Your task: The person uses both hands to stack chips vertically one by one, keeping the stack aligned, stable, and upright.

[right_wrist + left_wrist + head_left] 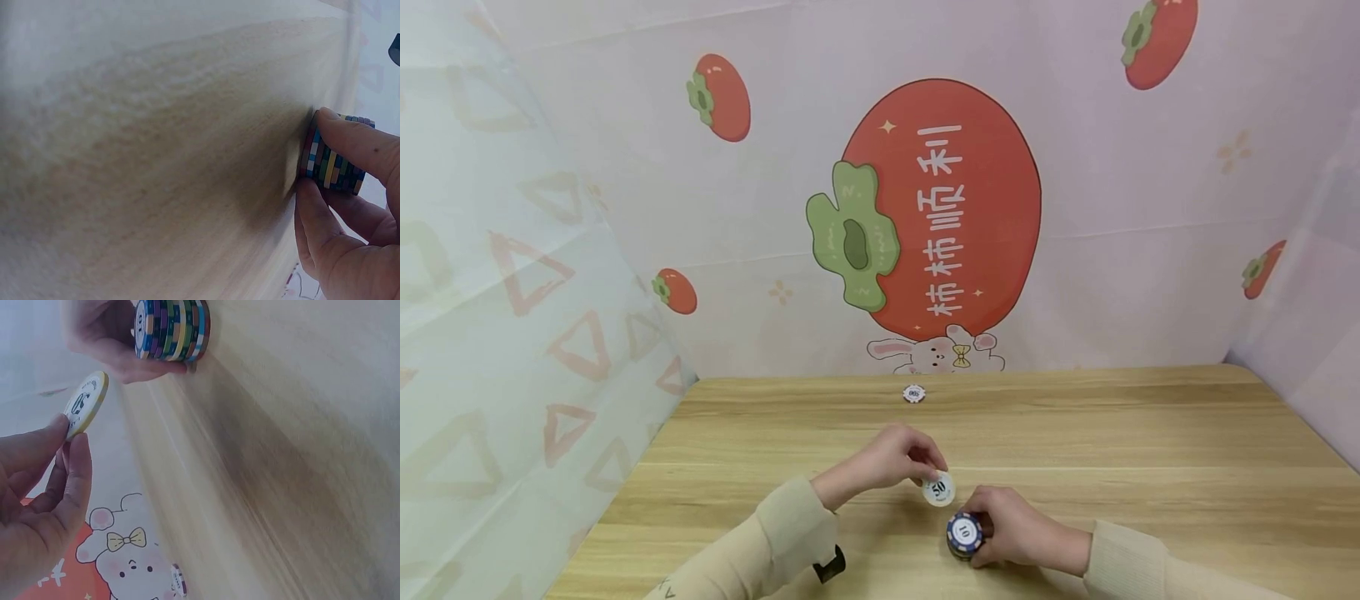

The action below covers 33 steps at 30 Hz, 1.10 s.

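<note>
Between thumb and fingers my left hand (904, 455) pinches a poker chip (938, 489) marked 50, white-faced with a yellow edge in the left wrist view. The chip is held up off the table, just left of and beyond a stack of poker chips (964, 533). My right hand (1013, 527) grips that stack from its right side. A blue chip marked 10 tops the stack, and the edges below show purple, green, yellow, blue and red in the left wrist view. A single chip (913, 393) marked 500 lies flat near the table's back edge.
The wood-grain table (1112, 433) runs back to a cloth wall (1097, 275) printed with persimmons and a rabbit. Patterned cloth (512, 333) also hangs along the left side. Below the left sleeve shows a black strap-like piece (830, 567).
</note>
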### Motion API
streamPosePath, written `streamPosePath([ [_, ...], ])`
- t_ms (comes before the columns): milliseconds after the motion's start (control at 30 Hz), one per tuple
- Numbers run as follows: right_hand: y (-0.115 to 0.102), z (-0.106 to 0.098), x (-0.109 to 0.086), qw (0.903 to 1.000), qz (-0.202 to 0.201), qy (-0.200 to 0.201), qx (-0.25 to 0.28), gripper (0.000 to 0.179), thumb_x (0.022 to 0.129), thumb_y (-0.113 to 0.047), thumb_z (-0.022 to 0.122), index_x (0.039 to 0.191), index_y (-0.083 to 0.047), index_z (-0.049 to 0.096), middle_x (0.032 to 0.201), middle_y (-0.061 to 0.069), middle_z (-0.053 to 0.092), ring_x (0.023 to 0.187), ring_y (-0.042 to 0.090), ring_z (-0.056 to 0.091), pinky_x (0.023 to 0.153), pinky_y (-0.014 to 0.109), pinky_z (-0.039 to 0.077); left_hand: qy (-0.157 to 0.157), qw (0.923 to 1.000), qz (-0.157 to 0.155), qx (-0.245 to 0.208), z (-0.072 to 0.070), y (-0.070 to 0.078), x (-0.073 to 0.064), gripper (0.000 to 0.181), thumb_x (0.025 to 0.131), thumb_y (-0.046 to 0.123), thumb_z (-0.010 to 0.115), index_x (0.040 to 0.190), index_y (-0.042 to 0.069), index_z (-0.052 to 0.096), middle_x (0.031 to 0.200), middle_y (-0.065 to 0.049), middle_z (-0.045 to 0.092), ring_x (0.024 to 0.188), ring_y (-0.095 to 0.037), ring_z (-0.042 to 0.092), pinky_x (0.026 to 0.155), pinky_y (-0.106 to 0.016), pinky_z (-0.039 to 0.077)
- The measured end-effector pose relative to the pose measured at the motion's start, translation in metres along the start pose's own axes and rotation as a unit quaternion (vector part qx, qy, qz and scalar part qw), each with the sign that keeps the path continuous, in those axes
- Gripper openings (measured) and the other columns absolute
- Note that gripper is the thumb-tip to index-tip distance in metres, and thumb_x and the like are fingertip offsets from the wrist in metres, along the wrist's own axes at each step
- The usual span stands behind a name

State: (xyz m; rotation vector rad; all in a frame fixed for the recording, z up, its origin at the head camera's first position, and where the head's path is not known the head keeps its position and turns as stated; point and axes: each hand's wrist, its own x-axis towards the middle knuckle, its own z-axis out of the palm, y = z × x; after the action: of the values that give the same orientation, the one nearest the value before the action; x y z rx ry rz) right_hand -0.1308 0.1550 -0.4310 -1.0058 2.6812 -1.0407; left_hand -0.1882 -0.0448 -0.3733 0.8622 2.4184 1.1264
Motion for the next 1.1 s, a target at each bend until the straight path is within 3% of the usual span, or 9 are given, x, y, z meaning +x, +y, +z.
streamPosePath([
  [400,0.001,0.001,0.001,0.9999,-0.008,0.007,0.014,0.038,0.053,-0.013,0.086,0.085,-0.009,0.065,0.081,-0.012,0.052,0.075,-0.002,0.046,0.067,0.019,0.043,-0.036,0.9976,-0.017,-0.057,0.022,-0.005,0.001,0.007,0.076,-0.002,0.069,0.083,-0.003,0.069,0.074,-0.010,0.066,0.061,-0.004,0.054,0.055,-0.019,0.048],
  [667,0.002,0.003,0.001,0.9997,-0.018,0.019,0.002,0.039,0.051,-0.014,0.086,0.084,-0.008,0.066,0.080,-0.014,0.053,0.074,-0.002,0.046,0.066,0.019,0.042,-0.039,0.9955,-0.031,-0.080,0.031,-0.007,0.001,0.008,0.074,-0.005,0.069,0.082,-0.006,0.068,0.073,-0.013,0.066,0.058,-0.005,0.055,0.056,-0.024,0.051],
  [833,0.002,0.002,0.001,0.9998,-0.015,0.014,0.004,0.038,0.052,-0.014,0.086,0.084,-0.008,0.066,0.079,-0.014,0.052,0.073,-0.003,0.045,0.065,0.019,0.042,-0.040,0.9953,-0.035,-0.081,0.034,-0.005,0.001,0.007,0.074,-0.004,0.070,0.080,-0.006,0.068,0.071,-0.012,0.066,0.055,-0.004,0.054,0.054,-0.021,0.049],
  [1100,0.002,0.001,0.001,0.9998,-0.020,0.010,0.004,0.037,0.054,-0.014,0.085,0.085,-0.009,0.066,0.079,-0.015,0.052,0.072,-0.003,0.045,0.065,0.019,0.042,-0.023,0.9969,-0.048,-0.058,0.040,-0.003,0.002,0.006,0.073,-0.005,0.070,0.079,-0.004,0.067,0.071,-0.014,0.066,0.055,-0.011,0.055,0.055,-0.032,0.052],
])
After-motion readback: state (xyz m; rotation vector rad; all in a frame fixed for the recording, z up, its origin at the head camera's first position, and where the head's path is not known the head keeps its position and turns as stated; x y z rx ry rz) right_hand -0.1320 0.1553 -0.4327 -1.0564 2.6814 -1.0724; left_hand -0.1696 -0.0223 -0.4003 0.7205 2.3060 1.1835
